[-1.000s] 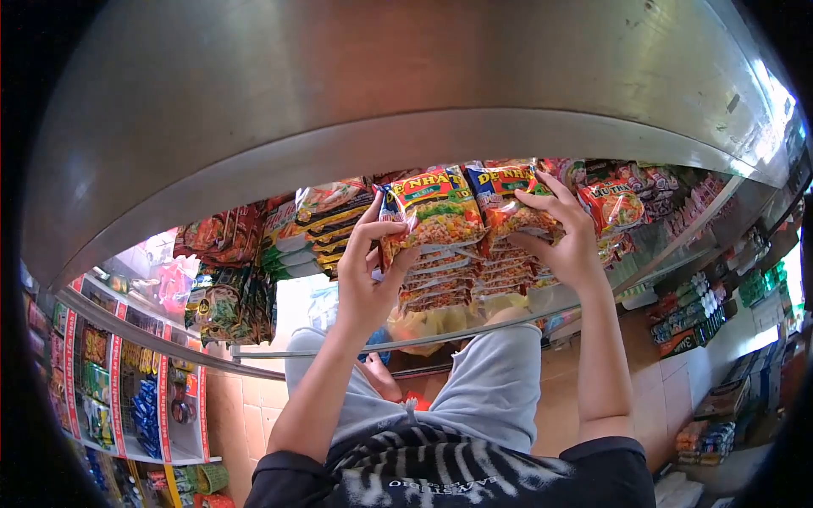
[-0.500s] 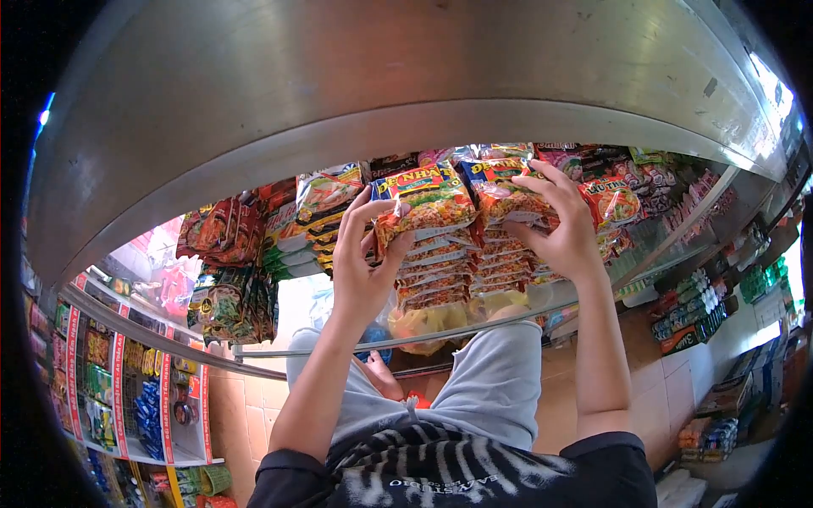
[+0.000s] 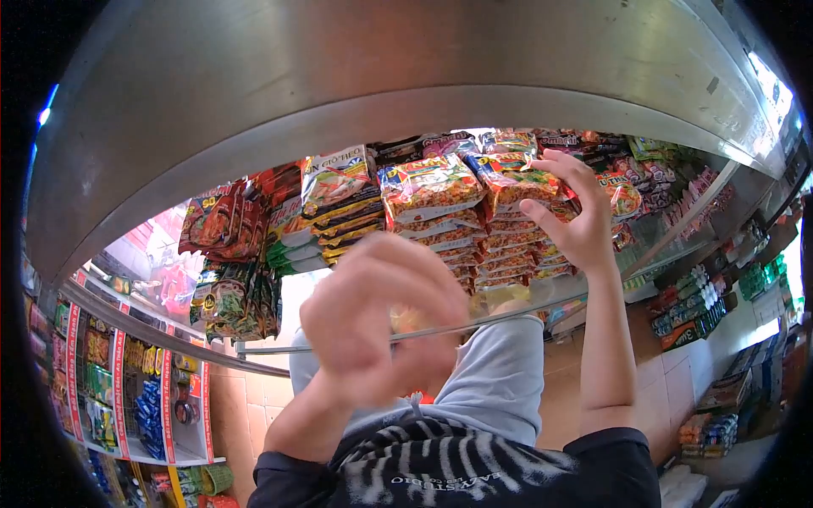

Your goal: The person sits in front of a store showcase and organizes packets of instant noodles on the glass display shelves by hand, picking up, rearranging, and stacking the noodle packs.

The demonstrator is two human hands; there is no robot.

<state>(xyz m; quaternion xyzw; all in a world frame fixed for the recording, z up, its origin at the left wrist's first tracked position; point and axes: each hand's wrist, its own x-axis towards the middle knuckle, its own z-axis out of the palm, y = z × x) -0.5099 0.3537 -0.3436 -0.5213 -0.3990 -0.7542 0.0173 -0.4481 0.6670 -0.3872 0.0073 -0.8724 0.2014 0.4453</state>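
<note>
Currently stacked in two columns, as noodle packets [image 3: 434, 182] with lettering too blurred to read fully. Legible on a neighbouring packet [image 3: 337, 176]: "GIÒ HEO"; upside down on the shirt [image 3: 500, 487]: "STUDIO". Curled and blurred at the left hand [image 3: 381, 305]; cannot tell if gripping anything. Open at the right hand [image 3: 586, 224], with fingers parted, by the right-hand column.
</note>
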